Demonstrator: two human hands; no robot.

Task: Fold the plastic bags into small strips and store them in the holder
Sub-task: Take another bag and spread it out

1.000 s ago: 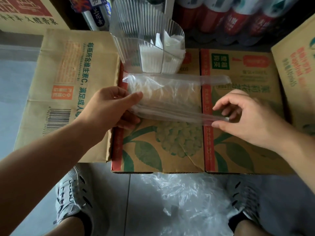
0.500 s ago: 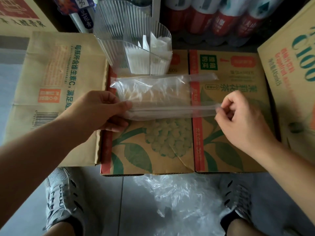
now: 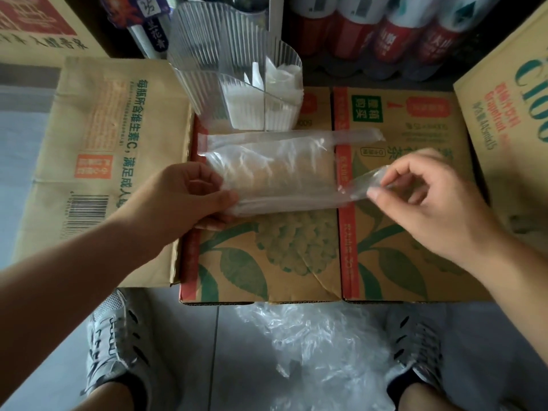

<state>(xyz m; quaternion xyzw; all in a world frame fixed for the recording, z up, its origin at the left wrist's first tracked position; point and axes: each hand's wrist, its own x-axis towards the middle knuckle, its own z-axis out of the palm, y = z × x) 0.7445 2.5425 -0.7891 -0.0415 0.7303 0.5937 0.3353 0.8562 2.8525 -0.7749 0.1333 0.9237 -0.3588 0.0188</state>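
Thin clear plastic bag (image 3: 275, 170) lies left-to-right on top of the printed brown cardboard box (image 3: 296, 262). Ribbed transparent plastic holder (image 3: 207, 84) stands just behind it at the box's far edge, with folded white bags (image 3: 281, 81) inside. Left hand (image 3: 184, 203) grips the bag's left end, right hand (image 3: 430, 209) pinches its right end. Crumpled clear plastic heap (image 3: 311, 351) sits on the floor before the box.

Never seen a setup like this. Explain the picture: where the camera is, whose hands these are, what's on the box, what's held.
No machine here: a person wears one camera on the head, looking down at their own hands. The left hand holds the left end of a clear plastic bag, partly folded on a cardboard box. The right hand pinches its right end, lifted off the box. Behind stands a ribbed clear holder with folded bags inside. Crumpled plastic lies on the floor between the shoes.
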